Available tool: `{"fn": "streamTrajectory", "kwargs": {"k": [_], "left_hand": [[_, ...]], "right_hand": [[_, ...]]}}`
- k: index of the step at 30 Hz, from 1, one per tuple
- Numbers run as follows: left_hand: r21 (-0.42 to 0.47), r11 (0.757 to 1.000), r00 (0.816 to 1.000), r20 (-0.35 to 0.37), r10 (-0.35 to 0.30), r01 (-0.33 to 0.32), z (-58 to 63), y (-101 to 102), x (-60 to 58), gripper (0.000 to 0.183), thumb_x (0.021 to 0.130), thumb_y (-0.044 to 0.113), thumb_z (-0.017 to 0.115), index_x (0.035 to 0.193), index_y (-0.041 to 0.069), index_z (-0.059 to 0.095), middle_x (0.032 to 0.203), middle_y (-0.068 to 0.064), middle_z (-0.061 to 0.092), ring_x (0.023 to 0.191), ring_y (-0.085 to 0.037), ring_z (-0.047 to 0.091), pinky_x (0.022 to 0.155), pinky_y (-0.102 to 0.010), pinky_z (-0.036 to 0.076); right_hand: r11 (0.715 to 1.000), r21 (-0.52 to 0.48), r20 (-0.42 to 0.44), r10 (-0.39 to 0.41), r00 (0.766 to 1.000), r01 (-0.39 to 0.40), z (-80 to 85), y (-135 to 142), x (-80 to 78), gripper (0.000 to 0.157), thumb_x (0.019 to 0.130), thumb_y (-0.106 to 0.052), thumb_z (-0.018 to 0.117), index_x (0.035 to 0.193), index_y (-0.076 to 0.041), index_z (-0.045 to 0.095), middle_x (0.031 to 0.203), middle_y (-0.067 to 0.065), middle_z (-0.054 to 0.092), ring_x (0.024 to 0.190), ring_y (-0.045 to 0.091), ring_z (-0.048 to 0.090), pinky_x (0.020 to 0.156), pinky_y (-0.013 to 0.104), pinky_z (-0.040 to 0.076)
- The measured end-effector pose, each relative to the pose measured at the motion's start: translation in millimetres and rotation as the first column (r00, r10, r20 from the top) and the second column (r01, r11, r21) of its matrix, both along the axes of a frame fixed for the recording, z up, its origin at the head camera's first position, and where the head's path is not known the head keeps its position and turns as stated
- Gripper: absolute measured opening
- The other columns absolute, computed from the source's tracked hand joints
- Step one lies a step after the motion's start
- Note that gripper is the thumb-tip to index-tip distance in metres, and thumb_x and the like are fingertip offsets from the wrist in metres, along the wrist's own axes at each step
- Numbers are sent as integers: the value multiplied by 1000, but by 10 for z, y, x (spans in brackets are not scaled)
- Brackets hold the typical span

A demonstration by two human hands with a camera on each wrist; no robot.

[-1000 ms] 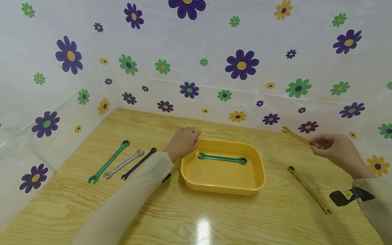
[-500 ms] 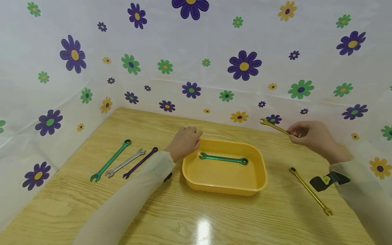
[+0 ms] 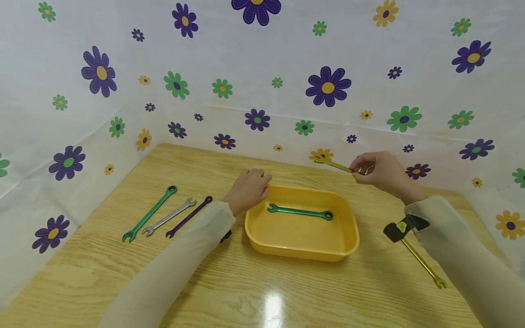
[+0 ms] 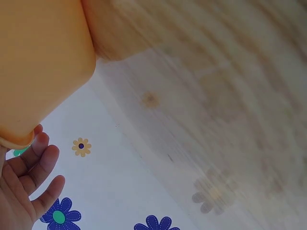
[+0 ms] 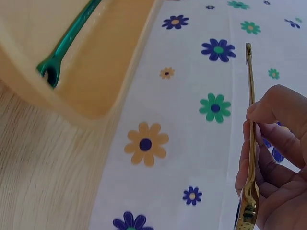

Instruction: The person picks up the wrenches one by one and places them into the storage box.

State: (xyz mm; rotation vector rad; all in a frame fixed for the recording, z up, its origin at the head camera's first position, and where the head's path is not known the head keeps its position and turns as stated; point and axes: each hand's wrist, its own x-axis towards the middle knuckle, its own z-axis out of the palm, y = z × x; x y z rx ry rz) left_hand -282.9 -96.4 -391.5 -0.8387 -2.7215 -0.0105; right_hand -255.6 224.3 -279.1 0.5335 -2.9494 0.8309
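Note:
My right hand pinches a gold combination wrench between thumb and fingers, above the table behind the yellow tub's right part. In the right wrist view this wrench runs along the fingers, its ring end low in the frame. My left hand grips the back left corner of the yellow tub. Its fingers lie at the tub's rim in the left wrist view; the thumb is mostly out of frame. Inside the tub lies a green wrench.
On the left of the wooden table lie a larger green wrench, a silver wrench and a purple wrench. Another gold wrench lies at the right, partly hidden by my right wrist. A flower-patterned cloth stands behind.
My right hand has carried the gold wrench leftward and slightly up, from the table's right side toward the tub. The left hand stays on the tub's corner.

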Motion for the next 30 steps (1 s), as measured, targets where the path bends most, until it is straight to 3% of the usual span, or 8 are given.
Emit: {"fn": "streamTrajectory", "kwargs": {"k": [12, 22, 30], "left_hand": [[6, 1000, 1000, 3, -8, 8, -15, -4, -12, 17, 92, 20, 51, 102, 10, 60, 87, -6, 59, 82, -20, 56, 77, -36, 46], [17, 1000, 1000, 4, -7, 7, -10, -5, 0, 20, 92, 20, 51, 106, 10, 61, 88, -6, 59, 83, -21, 57, 77, -36, 45], [19, 1000, 1000, 1, -2, 2, -5, -5, -3, 22, 91, 21, 51, 108, 10, 62, 88, -5, 60, 82, -20, 57, 78, -36, 46]], "right_hand": [[991, -51, 41, 124, 991, -122, -128, -382, -109, 10, 79, -3, 67, 89, -2, 69, 82, 10, 68, 70, 17, 56, 62, 19, 48], [986, -62, 94, 163, 982, -157, -279, -601, -127, 13, 77, -1, 68, 90, 1, 69, 81, 11, 67, 70, 17, 57, 66, 21, 49], [983, -47, 138, 183, 973, -178, -398, -689, -126, 11, 76, -2, 69, 87, -5, 69, 78, 6, 65, 70, 16, 55, 67, 24, 49]]}}
